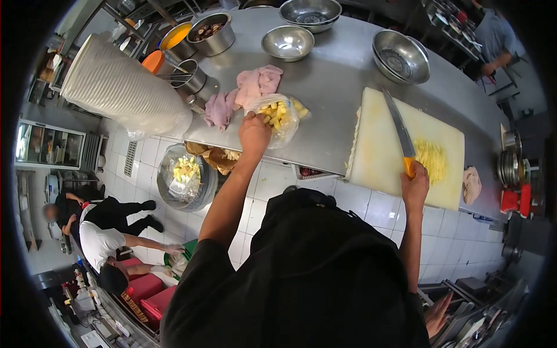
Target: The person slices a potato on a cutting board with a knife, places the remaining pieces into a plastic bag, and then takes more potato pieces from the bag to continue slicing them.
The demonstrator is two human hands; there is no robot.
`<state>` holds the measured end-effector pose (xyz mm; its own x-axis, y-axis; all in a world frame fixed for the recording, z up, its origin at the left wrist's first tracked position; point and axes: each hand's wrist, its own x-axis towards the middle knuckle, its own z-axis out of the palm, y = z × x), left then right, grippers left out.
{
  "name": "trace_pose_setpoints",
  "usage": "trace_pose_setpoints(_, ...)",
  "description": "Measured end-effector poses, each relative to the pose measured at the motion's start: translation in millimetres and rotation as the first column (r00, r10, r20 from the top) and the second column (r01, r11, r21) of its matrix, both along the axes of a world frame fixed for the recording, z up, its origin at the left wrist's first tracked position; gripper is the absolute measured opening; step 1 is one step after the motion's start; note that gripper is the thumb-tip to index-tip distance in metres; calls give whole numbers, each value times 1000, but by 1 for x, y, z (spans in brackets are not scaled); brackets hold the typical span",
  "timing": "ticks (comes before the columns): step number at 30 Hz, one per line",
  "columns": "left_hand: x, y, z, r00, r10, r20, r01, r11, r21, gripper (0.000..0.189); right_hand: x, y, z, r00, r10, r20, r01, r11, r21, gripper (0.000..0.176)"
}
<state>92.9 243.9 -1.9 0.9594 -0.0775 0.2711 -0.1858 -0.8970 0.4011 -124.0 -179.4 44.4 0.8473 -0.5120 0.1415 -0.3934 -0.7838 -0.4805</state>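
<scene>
The table (331, 104) is lit brightly, apparently from above, and pale glare is spread across its steel. Small highlights are caught by the bowl (287, 45) and the bag (282, 137). The board (374, 124) and the knife (398, 123) are rendered clearly. In the black shirt (342, 284), most detail is swallowed by darkness. The upper right background is left dim and soft. A person's head (51, 212) is blurred at far left. Straight lines are bowed by the wide lens, and the corners are blacked out.
</scene>
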Motion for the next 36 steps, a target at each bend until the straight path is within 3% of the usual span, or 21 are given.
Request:
trace_pose_setpoints(2, -1, -1, 3, 1000, 6, -18, -6, 1000, 8, 28, 2, 0, -1, 1000, 4, 23, -5, 998, 58, 47)
trace_pose_setpoints(5, -4, -1, 6, 999, 15, 42, -10, 993, -117, 29, 6, -2, -7, 1000, 17, 16, -18, 998, 58, 50)
trace_pose_setpoints(8, 0, 8, 12, 998, 55, 24, -43, 937, -346, 28, 11, 13, 13, 999, -10, -42, 12, 999, 51, 58)
trace_pose_setpoints(11, -2, 10, 47, 980, 55, 190, 43, 880, -474, 25, 16, 30, 27, 993, -65, -102, 77, 991, 109, 65)
trace_pose_setpoints(14, -13, -6, 90, 985, 34, 167, 87, 744, -662, 22, 19, 45, 29, 989, -65, -134, 83, 988, 132, 66)
trace_pose_setpoints(17, -30, -32, 101, 985, -124, 122, 173, 631, -756, 21, 23, 52, 18, 994, -34, -103, 47, 991, 126, 65)
trace_pose_setpoints(21, -66, -90, 83, 915, -396, -68, 174, 543, -821, 24, 24, 56, 18, 995, -10, -103, 27, 986, 163, 63)
trace_pose_setpoints(25, -83, -153, 59, 845, -535, 4, 350, 548, -760, 28, 26, 70, 23, 997, -76, -24, 79, 973, 219, 57)
trace_pose_setpoints(26, -83, -168, 55, 835, -549, 35, 395, 555, -732, 27, 25, 76, 36, 992, -95, -88, 122, 913, 390, 57)
trace_pose_setpoints(27, -82, -180, 54, 824, -563, 64, 438, 562, -702, 27, 25, 82, 45, 989, -92, -118, 135, 887, 442, 56)
trace_pose_setpoints(29, -78, -199, 55, 813, -582, -22, 416, 606, -678, 27, 22, 87, 52, 982, -77, -175, 161, 825, 542, 54)
trace_pose_setpoints(33, -72, -230, 38, 828, -555, -82, 378, 660, -649, 22, 15, 85, 23, 992, -59, -112, 120, 724, 679, 47)
trace_pose_setpoints(36, -75, -238, 27, 805, -586, -92, 436, 690, -578, 18, 12, 87, 21, 995, -39, -90, 89, 739, 668, 47)
